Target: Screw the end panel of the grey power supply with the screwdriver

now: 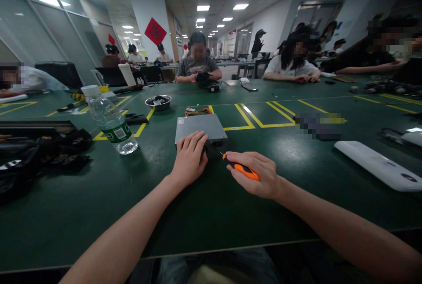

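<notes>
A grey metal computer power supply [201,126] lies flat on the green table, its bundle of coloured wires [198,111] at the far side. My left hand [191,156] holds it at the near left edge, fingers over the top and thumb down by the front face. In my right hand [257,172] is a screwdriver [242,169] with an orange and black handle, gripped with the fingers closed round it. Its thin shaft points left at the near face of the power supply, beside the black socket [216,143]. Whether the tip touches a screw is too small to tell.
A clear water bottle [114,125] stands left, with a metal bowl [158,102] of small parts behind it. Black parts [42,156] lie far left. A white device [379,165] lies right. Yellow tape [237,128] marks the table [198,222]. Several people sit beyond.
</notes>
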`<state>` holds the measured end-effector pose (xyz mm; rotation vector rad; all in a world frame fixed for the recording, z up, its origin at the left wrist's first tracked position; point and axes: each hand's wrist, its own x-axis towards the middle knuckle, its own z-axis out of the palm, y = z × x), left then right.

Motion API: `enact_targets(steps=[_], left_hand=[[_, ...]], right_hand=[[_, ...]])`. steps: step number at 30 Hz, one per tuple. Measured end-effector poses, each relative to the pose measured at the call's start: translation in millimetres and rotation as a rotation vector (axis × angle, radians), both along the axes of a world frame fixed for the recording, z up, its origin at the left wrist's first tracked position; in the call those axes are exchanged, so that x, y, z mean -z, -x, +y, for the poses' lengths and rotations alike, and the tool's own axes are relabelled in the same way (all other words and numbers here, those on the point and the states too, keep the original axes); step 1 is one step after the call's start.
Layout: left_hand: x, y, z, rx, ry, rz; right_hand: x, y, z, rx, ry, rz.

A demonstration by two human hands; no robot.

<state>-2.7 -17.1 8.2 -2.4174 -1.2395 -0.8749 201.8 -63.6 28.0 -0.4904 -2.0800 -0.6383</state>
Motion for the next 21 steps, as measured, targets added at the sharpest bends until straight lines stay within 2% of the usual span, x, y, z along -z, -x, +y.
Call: enact_targets(steps=[5, 11, 21], left_hand=[[0.5, -0.4, 0.4, -0.009, -0.003, 0.002], [1.2, -0.7, 1.8, -0.010, -0.007, -0.019], [1.1, 0.1, 0.7, -0.006, -0.001, -0.012]], right_hand=[[4.7, -5.7, 3.5, 0.021, -0.072, -0.067], [7.3, -6.1, 4.9, 0.040, -0.090, -0.101], [-0.6, -2.7, 1.0, -0.007, -0.106, -0.045]])
